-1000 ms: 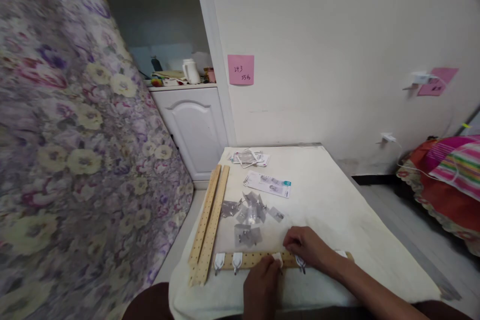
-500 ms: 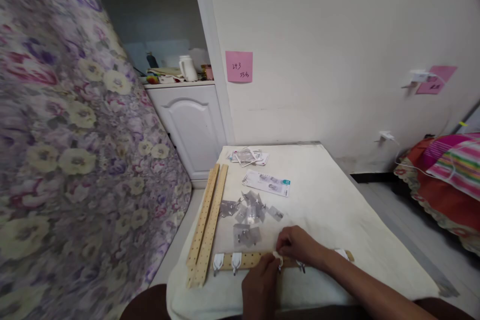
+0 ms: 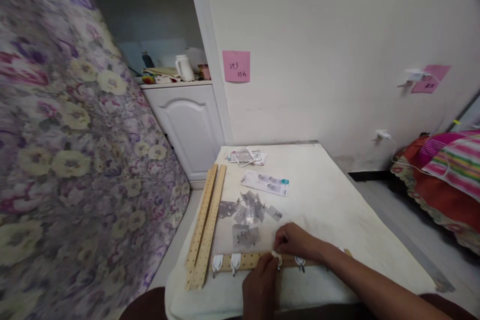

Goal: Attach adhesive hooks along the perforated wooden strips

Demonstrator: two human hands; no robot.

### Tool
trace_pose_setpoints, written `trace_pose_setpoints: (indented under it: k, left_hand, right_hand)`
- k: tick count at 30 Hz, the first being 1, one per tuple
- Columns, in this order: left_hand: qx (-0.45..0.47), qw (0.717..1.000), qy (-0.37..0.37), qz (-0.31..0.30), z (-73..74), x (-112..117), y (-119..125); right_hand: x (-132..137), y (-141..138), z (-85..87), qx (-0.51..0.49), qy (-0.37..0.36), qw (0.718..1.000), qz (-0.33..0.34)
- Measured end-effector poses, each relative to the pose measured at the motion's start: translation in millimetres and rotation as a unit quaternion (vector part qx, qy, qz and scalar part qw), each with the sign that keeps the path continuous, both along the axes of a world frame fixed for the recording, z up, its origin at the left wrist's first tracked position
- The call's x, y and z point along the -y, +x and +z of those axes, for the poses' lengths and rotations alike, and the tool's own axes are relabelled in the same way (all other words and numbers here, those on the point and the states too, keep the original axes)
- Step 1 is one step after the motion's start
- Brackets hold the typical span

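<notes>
Fingers curled, a person's left hand and right hand flank a white plastic hook on a perforated pale-wood strip across the cream-covered tabletop; either hand's grip is unclear.

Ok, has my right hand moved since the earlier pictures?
Yes, leftward: judged against the nearest packet, your right hand has shifted closer to it, toward your left hand.

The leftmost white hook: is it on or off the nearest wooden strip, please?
On: the white hook lies across the wooden strip, metal tip past its near edge.
</notes>
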State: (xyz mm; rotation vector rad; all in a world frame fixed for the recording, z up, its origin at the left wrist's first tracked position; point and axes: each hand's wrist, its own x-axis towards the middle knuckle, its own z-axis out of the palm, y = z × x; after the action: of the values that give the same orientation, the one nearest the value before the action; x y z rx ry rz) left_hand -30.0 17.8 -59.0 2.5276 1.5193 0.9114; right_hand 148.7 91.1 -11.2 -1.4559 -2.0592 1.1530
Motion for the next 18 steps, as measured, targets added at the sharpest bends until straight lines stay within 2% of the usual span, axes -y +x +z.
trace_pose_setpoints:
  k: [8, 14, 18]
  left_hand:
    - [0.003, 1.0, 0.025, -0.016, 2.6, -1.9, -2.2]
    - [0.027, 0.999, -0.002, -0.019, -3.5, -1.0, -1.3]
    - [0.042, 0.999, -0.014, -0.022, -0.8, -0.6, -0.6]
  right_hand:
    - [0.3, -1.1, -1.9, -0.006, -0.011, 1.0, -0.008]
    - [-1.6, -1.4, -0.5, -0.016, -0.029, 0.999, -0.008]
    - [-4.5, -1.4, 3.9, -0.026, -0.05, 0.998, -0.006]
